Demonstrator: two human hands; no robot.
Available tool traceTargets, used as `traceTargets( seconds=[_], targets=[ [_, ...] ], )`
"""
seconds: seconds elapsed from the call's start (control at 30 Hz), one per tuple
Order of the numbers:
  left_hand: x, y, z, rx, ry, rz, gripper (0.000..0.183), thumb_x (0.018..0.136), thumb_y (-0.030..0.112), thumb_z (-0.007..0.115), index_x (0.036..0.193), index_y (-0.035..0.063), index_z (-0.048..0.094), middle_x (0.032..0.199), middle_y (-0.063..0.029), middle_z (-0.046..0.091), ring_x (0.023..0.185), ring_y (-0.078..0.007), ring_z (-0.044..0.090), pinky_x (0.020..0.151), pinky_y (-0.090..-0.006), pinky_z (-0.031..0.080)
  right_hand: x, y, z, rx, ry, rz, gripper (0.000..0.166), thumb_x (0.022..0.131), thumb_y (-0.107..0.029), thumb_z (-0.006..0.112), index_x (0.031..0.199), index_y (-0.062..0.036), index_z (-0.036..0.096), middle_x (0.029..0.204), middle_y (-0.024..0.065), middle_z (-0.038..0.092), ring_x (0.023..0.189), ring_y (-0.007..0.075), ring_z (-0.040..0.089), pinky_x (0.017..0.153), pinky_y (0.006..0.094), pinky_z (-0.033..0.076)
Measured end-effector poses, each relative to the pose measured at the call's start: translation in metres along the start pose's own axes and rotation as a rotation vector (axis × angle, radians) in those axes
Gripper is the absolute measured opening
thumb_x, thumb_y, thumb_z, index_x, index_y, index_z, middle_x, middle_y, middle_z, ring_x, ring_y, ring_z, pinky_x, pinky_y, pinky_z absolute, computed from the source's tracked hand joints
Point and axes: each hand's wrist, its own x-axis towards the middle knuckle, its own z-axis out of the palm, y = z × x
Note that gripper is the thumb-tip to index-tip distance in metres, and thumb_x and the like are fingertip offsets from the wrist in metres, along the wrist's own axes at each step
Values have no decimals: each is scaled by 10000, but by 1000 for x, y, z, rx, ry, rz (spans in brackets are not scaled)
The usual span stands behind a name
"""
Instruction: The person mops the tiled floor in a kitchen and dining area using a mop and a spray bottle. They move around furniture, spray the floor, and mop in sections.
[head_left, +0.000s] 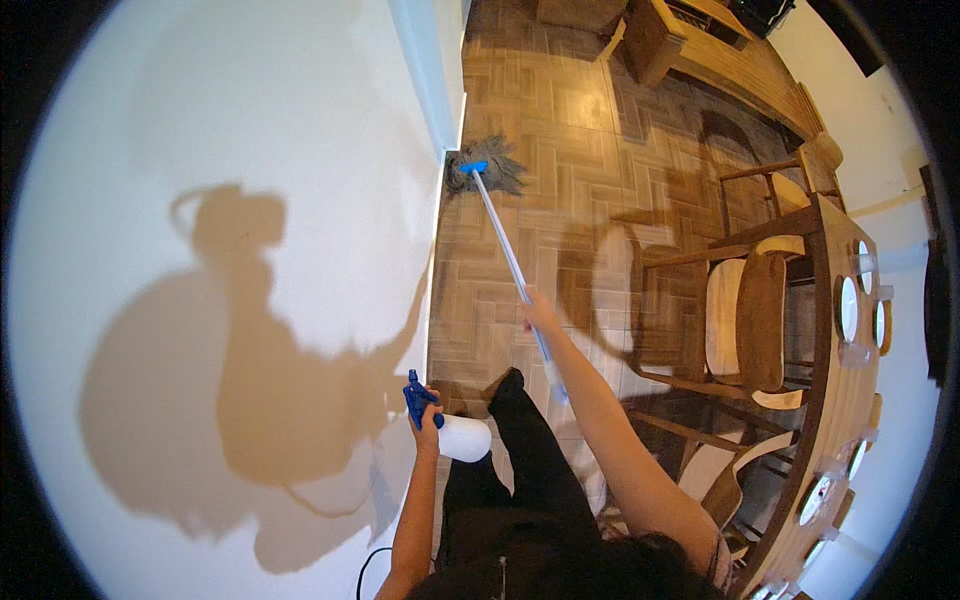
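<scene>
My right hand (538, 309) grips the pale handle of a string mop (504, 232), which slants away from me across the floor. The mop's grey strands (499, 166), under a blue head, lie on the floor against the foot of the wall, by its corner. In my left hand (427, 424) is a white spray bottle (463, 438) with a dark blue trigger head (416, 401). The bottle is tilted on its side beside the wall, above my legs, with its nozzle turned away from me.
A white wall (337, 187) runs along the left. Wooden chairs (761, 315) stand at the right beside a long wooden table (832, 390) with plates and glasses. A wooden cabinet (735, 64) is at the far right. The floor (555, 225) has herringbone tiles.
</scene>
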Motion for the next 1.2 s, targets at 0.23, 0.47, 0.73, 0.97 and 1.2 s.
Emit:
traceTargets(
  seconds=[0.23,0.47,0.73,0.97,1.2],
  targets=[
    [-17,20,-17,121,-92,188,311,660,44,469,970,28,476,866,-30,520,816,-124,478,715,-234,373,-161,69,26,-37,-9,107,471,788,-94,424,1231,-185,293,528,103,458,331,172,429,306,318,374],
    [-35,12,-34,26,-165,103,343,653,75,463,994,41,465,896,-44,516,854,-147,481,736,-264,377,-378,168,24,-373,85,-170,500,783,-142,435,1245,-207,253,700,195,545,509,268,543,503,363,447],
    [-68,-16,-62,-23,-221,-19,413,671,81,437,1079,16,426,970,-89,525,913,-162,495,722,-265,412,-455,154,48,-313,-17,248,483,777,-135,445,1230,-220,301,583,119,510,494,209,504,489,325,423],
    [-91,-26,-97,46,-191,3,430,665,54,424,1094,17,417,987,-87,520,949,-173,484,721,-263,407,-273,112,87,43,-34,115,440,786,-118,442,1213,-145,338,605,94,508,345,133,425,322,280,362],
    [-94,-42,-109,30,-152,90,480,633,55,450,1108,14,399,992,-78,509,910,-180,498,704,-263,404,-113,73,128,-92,30,-29,476,764,-79,407,1221,-127,282,590,161,496,358,220,476,310,339,391]
  ],
)
